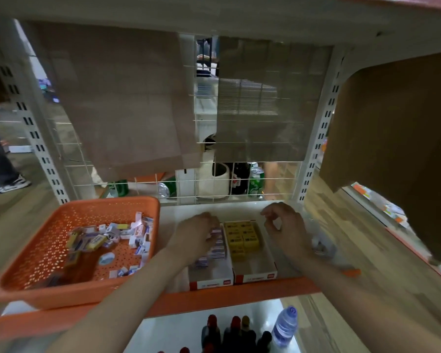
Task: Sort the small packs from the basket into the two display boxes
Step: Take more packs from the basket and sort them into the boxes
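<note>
On your far left the orange basket [61, 294] sits on the shelf [214, 299] just beside the two boxes, so each reach is short. The loose small packs [112, 235] lie jumbled in its middle and along its right side, yellow ones mixed with white-and-purple ones, so a good part of the sorting is not yet done. Your left hand [196, 233] reaches over the left display box [210, 282], palm down, its fingers resting on the row of white-and-purple packs [218, 247] lined up inside. It looks as if you are seating or squaring a pack in that row, but motion blur hides the fingertips and I cannot tell whether they pinch a pack or only press on the row. Touching it on the right, the right display box [255, 276] holds the yellow packs [241, 236], stacked tight against its back wall with the front half bare, so each colour keeps to its own box. Your right hand [285, 225] hovers above and just to the right of that box, its fingers loosely curled and thumb near forefinger. No pack shows between them, so I judge it to be free for the next yellow pack.
</note>
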